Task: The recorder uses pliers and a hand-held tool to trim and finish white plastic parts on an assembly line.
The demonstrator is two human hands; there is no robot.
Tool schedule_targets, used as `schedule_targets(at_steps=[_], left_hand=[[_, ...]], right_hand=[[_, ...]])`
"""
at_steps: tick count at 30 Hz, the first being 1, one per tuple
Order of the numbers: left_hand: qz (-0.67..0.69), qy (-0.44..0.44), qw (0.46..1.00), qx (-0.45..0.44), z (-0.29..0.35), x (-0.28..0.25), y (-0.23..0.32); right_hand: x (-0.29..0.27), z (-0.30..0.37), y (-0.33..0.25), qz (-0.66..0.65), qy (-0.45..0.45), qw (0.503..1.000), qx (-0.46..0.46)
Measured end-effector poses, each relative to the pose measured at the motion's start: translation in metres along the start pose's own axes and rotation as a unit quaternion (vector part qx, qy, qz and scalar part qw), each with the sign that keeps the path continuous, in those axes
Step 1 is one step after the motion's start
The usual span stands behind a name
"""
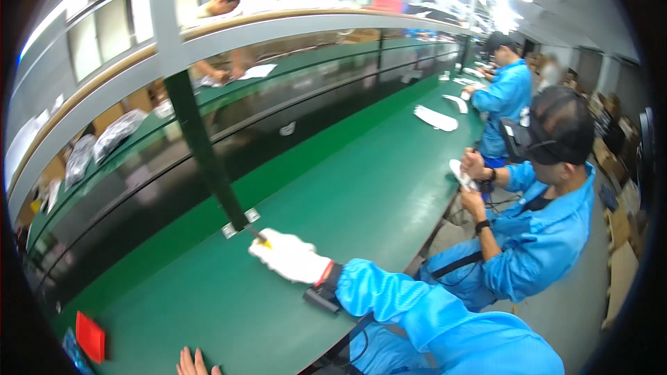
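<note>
My right hand (290, 255), in a white glove, reaches over the green bench (333, 198) beside the foot of a dark upright post (208, 149). Its fingers are closed around a small tool with a yellow part (265, 242) and a thin dark end; the rest is hidden in the glove. A dark strap with a small black device (321, 300) is on that wrist, below a blue sleeve. At the bottom edge, only the bare fingers of my left hand (196, 362) show, spread apart over the bench with nothing seen in them.
A red bin (90, 337) stands at the near left. Ahead right, a co-worker in blue (535, 226) handles a white piece (462, 175); another (506, 101) works farther along. A stack of white pieces (435, 118) lies on the bench. A grey rail (278, 30) crosses above.
</note>
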State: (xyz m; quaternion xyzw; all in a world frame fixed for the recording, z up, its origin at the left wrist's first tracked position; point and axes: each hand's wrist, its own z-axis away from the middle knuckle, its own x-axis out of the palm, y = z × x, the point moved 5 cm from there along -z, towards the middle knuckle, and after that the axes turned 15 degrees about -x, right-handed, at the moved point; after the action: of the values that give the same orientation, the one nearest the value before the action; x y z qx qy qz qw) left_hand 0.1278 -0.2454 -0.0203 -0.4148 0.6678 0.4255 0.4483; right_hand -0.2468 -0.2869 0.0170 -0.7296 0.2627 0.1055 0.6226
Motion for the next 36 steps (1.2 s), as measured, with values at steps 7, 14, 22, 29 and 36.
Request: schedule_targets(at_steps=[7,14,22,29,36], left_hand=[[0.015,-0.001,1.000,0.024,-0.001,-0.002,0.007],[0.025,-0.014,0.999,0.027,-0.006,-0.010,0.017],[0.031,-0.023,0.999,0.007,-0.012,-0.014,0.028],[0.020,-0.021,1.000,0.002,-0.013,-0.017,0.035],[0.023,-0.014,1.000,0.005,-0.013,-0.012,0.026]], right_hand=[[-0.002,-0.013,0.049,-0.438,0.077,0.894,0.057],[0.002,-0.019,0.054,-0.480,0.046,0.873,0.076],[0.008,-0.023,0.058,-0.486,0.009,0.870,0.084],[0.010,-0.026,0.062,-0.481,-0.012,0.872,0.091],[0.010,-0.025,0.062,-0.495,-0.013,0.865,0.079]])
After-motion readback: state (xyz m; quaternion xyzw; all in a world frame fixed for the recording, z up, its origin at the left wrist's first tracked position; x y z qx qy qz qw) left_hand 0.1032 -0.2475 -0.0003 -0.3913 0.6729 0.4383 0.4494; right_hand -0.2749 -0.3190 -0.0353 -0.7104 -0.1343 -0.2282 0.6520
